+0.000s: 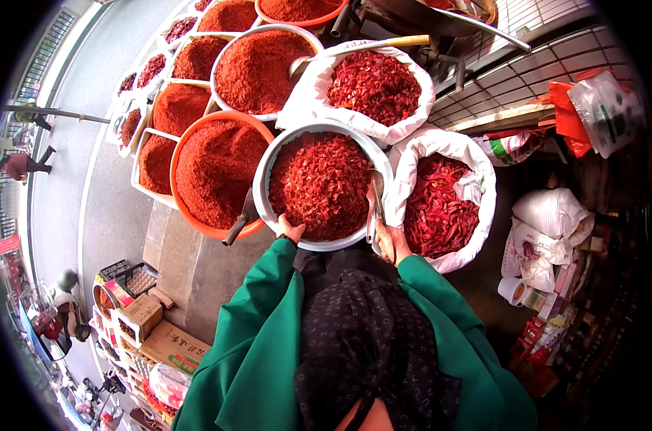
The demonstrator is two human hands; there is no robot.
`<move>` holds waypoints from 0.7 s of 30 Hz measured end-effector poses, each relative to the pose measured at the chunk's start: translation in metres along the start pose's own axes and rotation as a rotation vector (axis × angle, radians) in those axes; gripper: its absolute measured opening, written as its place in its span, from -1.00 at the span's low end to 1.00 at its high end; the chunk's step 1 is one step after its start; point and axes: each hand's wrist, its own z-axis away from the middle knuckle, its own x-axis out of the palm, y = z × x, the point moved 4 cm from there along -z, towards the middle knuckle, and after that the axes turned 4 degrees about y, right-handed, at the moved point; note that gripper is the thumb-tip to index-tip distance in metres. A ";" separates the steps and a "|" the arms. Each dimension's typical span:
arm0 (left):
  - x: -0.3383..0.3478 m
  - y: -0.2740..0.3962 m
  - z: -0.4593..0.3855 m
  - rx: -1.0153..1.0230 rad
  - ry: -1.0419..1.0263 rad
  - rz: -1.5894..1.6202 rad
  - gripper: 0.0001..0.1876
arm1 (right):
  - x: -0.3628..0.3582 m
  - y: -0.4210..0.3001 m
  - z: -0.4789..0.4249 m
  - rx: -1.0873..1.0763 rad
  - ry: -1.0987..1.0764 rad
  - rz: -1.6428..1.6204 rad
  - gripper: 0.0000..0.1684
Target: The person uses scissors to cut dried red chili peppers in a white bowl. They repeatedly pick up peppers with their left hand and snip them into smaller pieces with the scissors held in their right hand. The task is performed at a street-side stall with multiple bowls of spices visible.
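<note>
A pale grey plastic basin point(261, 178) heaped with crushed dried red chilli point(320, 183) is directly before me. My left hand point(290, 228) grips its near left rim, thumb over the edge. At the near right rim my right hand point(390, 242) is closed around the edge. A metal scoop point(378, 188) leans inside the basin there, its handle running down against my right fingers; whether they also hold it is hard to tell. To the right, touching the basin, stands a white woven sack point(485, 204) of whole dried red chillies point(442, 215).
An orange tub point(178, 202) of chilli flakes with a dark-handled scoop point(242, 218) adjoins on the left. Beyond are a white-rimmed tub point(215, 81) and another sack point(420, 116) with a wooden-handled ladle point(390, 42). Cardboard boxes point(175, 345) sit lower left. A road point(72, 161) runs at far left.
</note>
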 end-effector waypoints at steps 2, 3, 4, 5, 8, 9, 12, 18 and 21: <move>0.014 -0.012 0.003 -0.060 -0.079 0.177 -0.31 | 0.002 -0.004 0.003 0.021 -0.009 0.000 -0.26; 0.016 -0.005 0.005 -0.014 -0.061 0.099 -0.42 | 0.001 -0.005 0.003 0.009 -0.008 0.002 -0.26; 0.020 0.002 0.007 -0.030 -0.079 0.260 -0.49 | 0.001 -0.005 0.003 -0.004 -0.008 0.004 -0.26; 0.023 0.008 0.008 -0.046 -0.095 0.421 -0.56 | 0.001 -0.005 0.002 -0.017 -0.009 0.005 -0.26; 0.018 0.026 0.007 0.146 0.007 0.611 -0.67 | 0.001 -0.002 -0.001 -0.015 -0.014 0.000 -0.26; 0.015 0.032 0.006 0.156 -0.008 0.683 -0.69 | 0.002 -0.002 -0.001 -0.013 -0.021 0.004 -0.26; 0.002 0.067 0.009 0.205 -0.117 0.912 -0.74 | 0.002 -0.006 -0.001 -0.002 -0.019 0.002 -0.26; -0.025 0.161 0.019 0.622 0.092 0.196 -0.74 | 0.005 -0.010 0.000 0.031 -0.014 -0.011 -0.27; -0.014 0.187 0.016 0.775 0.173 -0.011 -0.69 | 0.005 -0.008 -0.001 0.009 -0.021 0.019 -0.27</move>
